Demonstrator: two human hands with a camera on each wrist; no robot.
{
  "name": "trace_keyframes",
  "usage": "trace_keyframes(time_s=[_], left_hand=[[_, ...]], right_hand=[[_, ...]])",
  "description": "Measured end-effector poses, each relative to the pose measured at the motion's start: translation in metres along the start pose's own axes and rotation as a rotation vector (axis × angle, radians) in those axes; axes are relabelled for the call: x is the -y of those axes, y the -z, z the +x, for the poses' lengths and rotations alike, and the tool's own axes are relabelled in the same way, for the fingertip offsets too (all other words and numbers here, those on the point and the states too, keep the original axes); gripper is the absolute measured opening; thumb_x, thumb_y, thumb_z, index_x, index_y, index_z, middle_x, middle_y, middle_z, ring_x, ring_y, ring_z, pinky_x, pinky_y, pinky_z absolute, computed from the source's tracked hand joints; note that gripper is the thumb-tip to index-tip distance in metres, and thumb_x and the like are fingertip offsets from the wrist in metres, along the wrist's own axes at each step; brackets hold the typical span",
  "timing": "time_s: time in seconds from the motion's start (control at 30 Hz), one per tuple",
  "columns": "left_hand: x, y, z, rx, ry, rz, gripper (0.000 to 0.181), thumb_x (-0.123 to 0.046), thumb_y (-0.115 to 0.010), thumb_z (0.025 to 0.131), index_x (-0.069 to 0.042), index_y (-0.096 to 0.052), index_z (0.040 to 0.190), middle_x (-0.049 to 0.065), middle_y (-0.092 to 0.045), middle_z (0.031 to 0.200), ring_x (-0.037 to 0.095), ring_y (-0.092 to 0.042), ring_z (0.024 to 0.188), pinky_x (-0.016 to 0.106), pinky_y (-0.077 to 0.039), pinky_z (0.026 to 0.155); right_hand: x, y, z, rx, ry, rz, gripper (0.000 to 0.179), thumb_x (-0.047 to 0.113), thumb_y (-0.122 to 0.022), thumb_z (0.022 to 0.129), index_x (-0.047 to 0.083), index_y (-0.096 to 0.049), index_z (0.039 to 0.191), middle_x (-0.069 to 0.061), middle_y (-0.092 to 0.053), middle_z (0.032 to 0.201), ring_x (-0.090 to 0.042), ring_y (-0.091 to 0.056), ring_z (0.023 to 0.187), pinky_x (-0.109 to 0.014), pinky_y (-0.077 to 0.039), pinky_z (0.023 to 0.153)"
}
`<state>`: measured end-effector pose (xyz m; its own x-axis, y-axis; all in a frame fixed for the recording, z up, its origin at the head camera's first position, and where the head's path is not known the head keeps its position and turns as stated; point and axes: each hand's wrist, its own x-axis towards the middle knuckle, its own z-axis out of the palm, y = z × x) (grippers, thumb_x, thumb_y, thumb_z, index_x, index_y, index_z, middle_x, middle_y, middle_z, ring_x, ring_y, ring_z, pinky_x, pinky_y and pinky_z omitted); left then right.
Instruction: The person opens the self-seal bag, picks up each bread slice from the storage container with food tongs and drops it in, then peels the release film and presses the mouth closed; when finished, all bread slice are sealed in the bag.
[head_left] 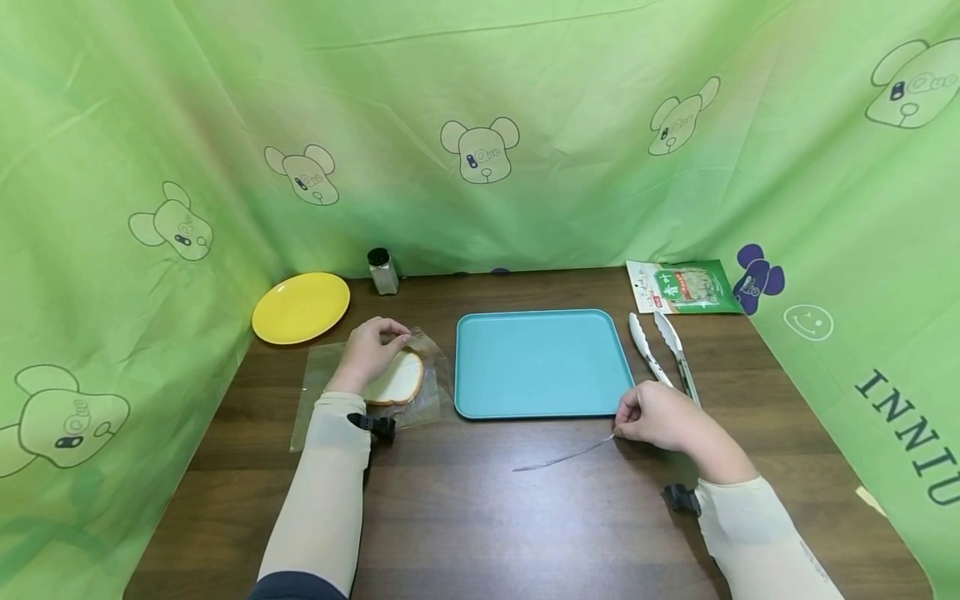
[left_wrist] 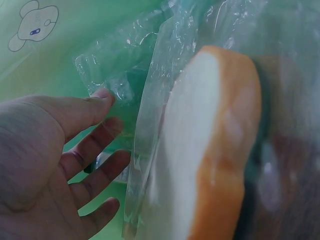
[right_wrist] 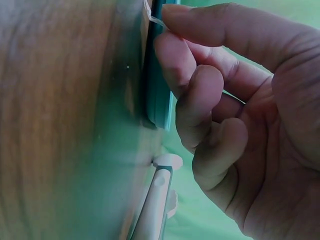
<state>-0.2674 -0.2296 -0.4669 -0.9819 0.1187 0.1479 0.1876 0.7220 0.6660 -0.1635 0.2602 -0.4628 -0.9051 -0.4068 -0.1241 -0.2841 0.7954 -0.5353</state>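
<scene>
Bench (head_left: 465, 517), wood-grained; we take the blue tray (head_left: 543, 364) as clock centre. Six o'clock: one thin strip (head_left: 562, 459), its end pinched by the right hand (head_left: 656, 415) at four. Nine o'clock: one bread slice (head_left: 405, 379) in a clear bag (head_left: 432, 396); we see the left hand (head_left: 367, 354) pinching the film. Three o'clock: tongs (head_left: 678, 354), tips pointing away from us. Between nine and ten: one yellow plate (head_left: 302, 308). Two o'clock: one green-and-white packet (head_left: 684, 287). Between ten and eleven: one black-lidded jar (head_left: 384, 273), upright. Behind: one green curtain (head_left: 570, 192), printed.
</scene>
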Motion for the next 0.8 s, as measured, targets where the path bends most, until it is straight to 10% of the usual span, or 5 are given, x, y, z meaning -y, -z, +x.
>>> trace_keyframes(time_s=[0.8], left_hand=[[0.0001, 0.0080, -0.0008, -0.025, -0.006, 0.016, 0.009, -0.022, -0.072, 0.102, -0.015, -0.076, 0.106, 0.008, -0.069, 0.118, 0.034, -0.062, 0.120, 0.054, -0.045, 0.106]], right_hand=[[-0.0080, 0.0086, -0.0068, -0.005, 0.016, 0.010, 0.015, 0.006, -0.078, 0.085, 0.020, -0.076, 0.079, 0.013, -0.062, 0.068, -0.009, -0.051, 0.064, -0.029, -0.044, 0.061]])
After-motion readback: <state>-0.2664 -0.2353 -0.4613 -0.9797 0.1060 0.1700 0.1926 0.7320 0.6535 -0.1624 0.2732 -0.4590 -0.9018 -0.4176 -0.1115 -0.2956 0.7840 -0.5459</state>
